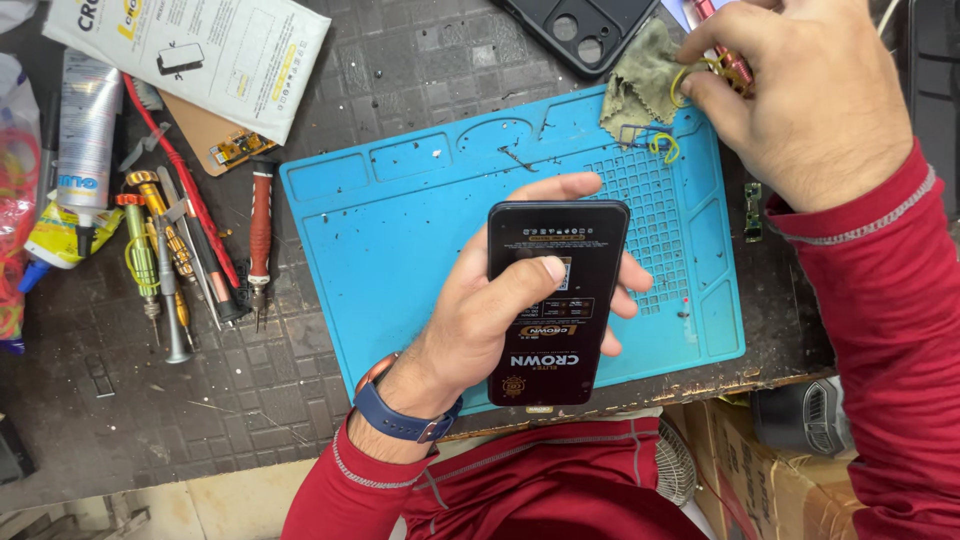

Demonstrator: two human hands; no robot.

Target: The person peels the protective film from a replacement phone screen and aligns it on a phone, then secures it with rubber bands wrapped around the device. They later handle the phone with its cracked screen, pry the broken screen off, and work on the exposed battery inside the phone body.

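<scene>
Bright, even light; sharp, faint shadows.

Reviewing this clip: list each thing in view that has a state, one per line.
Left hand: gripping the black phone, thumb across its face.
Black phone: held above the blue mat, film on it.
Right hand: fingers closed on a pink tool.
Pink tool: held, mostly hidden.
Blue mat: flat, speckled with debris.
Phone case: empty, lying flat.
Screwdrivers: lying loose.

Left of the left hand's fingers (600,300) the blue repair mat (400,230) lies open; beyond its edge, screwdrivers (165,260) crowd the way; a cloth (640,75) sits under the right fingertips (700,90)
</scene>
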